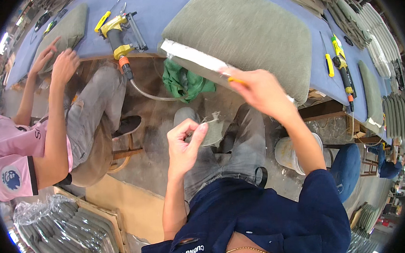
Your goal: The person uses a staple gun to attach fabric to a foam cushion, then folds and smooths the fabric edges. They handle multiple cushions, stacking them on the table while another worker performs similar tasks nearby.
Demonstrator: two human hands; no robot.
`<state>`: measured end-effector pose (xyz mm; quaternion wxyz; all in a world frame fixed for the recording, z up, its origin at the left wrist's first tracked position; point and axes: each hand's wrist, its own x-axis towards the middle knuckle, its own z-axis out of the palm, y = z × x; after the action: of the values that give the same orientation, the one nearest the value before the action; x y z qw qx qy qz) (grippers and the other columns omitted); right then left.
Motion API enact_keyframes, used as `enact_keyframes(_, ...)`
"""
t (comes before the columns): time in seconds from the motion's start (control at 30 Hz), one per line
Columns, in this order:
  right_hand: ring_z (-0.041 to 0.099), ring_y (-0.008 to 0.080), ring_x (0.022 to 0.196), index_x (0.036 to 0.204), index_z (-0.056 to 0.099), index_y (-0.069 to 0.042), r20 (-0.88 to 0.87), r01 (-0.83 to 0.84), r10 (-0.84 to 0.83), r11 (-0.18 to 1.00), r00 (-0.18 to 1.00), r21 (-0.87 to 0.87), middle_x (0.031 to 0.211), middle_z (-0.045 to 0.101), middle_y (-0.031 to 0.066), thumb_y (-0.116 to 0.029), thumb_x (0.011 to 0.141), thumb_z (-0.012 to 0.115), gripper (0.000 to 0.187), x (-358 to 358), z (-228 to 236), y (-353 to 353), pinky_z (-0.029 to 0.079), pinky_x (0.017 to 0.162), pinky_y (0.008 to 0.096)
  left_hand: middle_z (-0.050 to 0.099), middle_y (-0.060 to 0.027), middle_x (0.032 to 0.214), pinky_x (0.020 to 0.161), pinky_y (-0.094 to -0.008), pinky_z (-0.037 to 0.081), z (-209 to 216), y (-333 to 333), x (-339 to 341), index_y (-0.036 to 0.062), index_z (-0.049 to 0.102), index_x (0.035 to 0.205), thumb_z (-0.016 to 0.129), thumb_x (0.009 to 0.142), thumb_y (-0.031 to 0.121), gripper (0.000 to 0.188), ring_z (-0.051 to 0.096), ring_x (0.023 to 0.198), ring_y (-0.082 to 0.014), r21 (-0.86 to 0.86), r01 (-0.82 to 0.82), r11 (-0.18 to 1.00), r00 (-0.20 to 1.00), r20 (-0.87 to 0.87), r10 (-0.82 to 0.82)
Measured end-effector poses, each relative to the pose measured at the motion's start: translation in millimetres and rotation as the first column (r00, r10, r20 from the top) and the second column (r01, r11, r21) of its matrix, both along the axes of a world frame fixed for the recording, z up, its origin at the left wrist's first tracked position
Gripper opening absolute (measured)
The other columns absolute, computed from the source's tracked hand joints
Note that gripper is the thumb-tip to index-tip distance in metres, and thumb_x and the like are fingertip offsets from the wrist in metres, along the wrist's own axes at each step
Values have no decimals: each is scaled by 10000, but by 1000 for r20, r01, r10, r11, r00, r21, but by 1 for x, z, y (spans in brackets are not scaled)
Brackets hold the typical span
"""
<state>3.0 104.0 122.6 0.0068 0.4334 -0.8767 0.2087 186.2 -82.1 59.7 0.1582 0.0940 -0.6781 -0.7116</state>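
Observation:
In front of me a large grey-green upholstered cushion (243,31) lies on the blue table (141,2). A white strip (193,53) shows along its near edge. My right hand (263,92) is at that edge, closed around a small yellow-handled tool (237,81); its working end is blurred. My left hand (185,144) is above my lap, pinching a frayed scrap of grey-green fabric (215,131) between thumb and fingers, apart from the cushion.
A yellow-black staple gun (117,36) with an air hose lies left of the cushion. Right of it are a yellow screwdriver (329,65) and another air tool (342,67). Green cloth (186,81) hangs below the table. A co-worker's hands (62,63) touch another cushion (73,27). A bucket (287,153) stands at right.

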Motion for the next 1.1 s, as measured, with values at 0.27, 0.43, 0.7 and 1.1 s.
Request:
enact_keyframes(0.27,591,89,691,1442,636,-109,85,694,-723,615,686,-373,781,672,13,-303,1026,649,459,-82,64,181,499,644,277,650,-122,990,848,-359,486,-115,-33,73,0,599,1215,730,991,294,392,621,957,-226,-405,-99,909,912,329,246)
enact_keyframes(0.43,668,396,1130,1408,603,-20,-364,723,-743,655,562,-220,1208,707,224,-354,1001,651,529,-171,-22,339,524,976,482,599,-344,1356,1074,-524,460,-132,-10,81,-11,490,1436,815,865,438,796,568,1295,-492,-500,353,791,700,702,131)
enact_keyframes(0.7,689,306,835,913,706,-56,-69,333,-505,660,860,-674,920,717,106,-146,880,707,96,47,-71,172,576,750,410,735,-130,990,836,-378,527,-108,-9,67,-47,661,1155,832,894,260,438,665,881,-251,-136,563,815,621,721,-309)
enact_keyframes(1.1,737,195,880,1178,758,-59,638,749,-408,473,653,-464,967,778,142,-171,940,719,266,160,-109,204,558,799,369,557,-199,1471,1097,-435,492,-9,161,-39,-45,513,1474,579,1091,272,502,570,1316,-295,66,785,616,604,138,-785)
